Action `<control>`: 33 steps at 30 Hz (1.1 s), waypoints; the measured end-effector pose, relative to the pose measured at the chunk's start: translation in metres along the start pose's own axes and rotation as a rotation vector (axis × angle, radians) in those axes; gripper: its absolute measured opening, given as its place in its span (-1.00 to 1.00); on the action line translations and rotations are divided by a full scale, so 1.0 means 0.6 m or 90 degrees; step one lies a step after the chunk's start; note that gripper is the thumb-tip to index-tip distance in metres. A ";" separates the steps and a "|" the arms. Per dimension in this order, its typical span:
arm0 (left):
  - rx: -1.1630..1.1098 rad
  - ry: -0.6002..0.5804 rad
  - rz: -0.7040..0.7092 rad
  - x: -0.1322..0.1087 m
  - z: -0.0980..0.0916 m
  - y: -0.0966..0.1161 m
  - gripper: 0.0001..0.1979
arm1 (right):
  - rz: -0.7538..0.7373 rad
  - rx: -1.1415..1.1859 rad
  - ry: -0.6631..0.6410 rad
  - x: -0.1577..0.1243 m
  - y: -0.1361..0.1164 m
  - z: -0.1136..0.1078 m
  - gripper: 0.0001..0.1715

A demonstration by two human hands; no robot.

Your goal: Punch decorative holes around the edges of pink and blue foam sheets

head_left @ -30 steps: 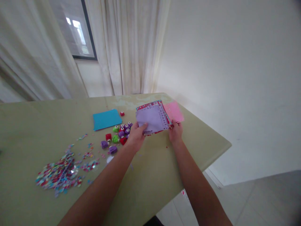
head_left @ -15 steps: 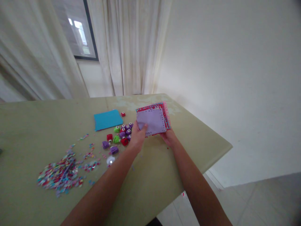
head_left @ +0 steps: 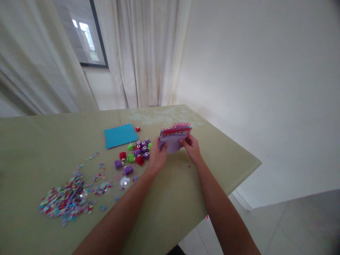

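Observation:
Both hands hold a stack of coloured paper sheets [head_left: 174, 136], lilac in front with red and pink punched edges showing at the top. The stack is tipped up on its lower edge above the green table [head_left: 186, 184]. My left hand [head_left: 157, 157] grips the stack's left side, fingers closed on it. My right hand [head_left: 192, 148] pinches its right side. Just left of my left hand lies a cluster of small paper punches [head_left: 135, 152] in purple, green and red.
A blue sheet [head_left: 120, 135] lies flat behind the punches, a lone red punch [head_left: 137, 129] beside it. A heap of punched confetti [head_left: 66, 200] covers the table's left. The table's right edge drops to a tiled floor [head_left: 292, 226]. Curtains [head_left: 143, 53] and a window hang behind.
The fanned sheets, with a pink one off to the right, were gathered into one stack. The stack was then tipped from nearly flat to upright between both hands.

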State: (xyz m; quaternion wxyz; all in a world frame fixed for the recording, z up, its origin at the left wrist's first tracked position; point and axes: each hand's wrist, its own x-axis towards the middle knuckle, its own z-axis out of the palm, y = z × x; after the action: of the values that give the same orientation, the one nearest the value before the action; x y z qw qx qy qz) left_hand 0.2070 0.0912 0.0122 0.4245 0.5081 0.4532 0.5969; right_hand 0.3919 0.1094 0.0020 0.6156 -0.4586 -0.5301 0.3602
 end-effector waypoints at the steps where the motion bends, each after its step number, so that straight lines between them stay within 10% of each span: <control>1: 0.001 -0.005 0.007 0.000 -0.001 -0.001 -0.75 | -0.006 -0.004 -0.006 0.000 -0.001 0.000 -0.48; 6: 0.025 -0.021 0.025 0.005 -0.006 -0.008 -0.60 | -0.003 -0.021 -0.018 0.002 0.003 0.000 -0.27; 15: 0.082 -0.053 0.024 0.009 -0.016 -0.006 -0.71 | 0.065 -0.029 -0.079 0.002 0.014 -0.008 -0.62; 33: 0.152 -0.083 0.026 -0.006 -0.007 0.005 -0.62 | 0.053 -0.010 -0.011 0.004 0.014 -0.003 -0.64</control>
State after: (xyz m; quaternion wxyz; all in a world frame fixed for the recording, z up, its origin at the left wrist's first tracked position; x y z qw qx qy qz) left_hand 0.2032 0.0867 0.0141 0.3768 0.6020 0.4822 0.5129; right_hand 0.3942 0.1139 -0.0051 0.5918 -0.4818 -0.5186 0.3856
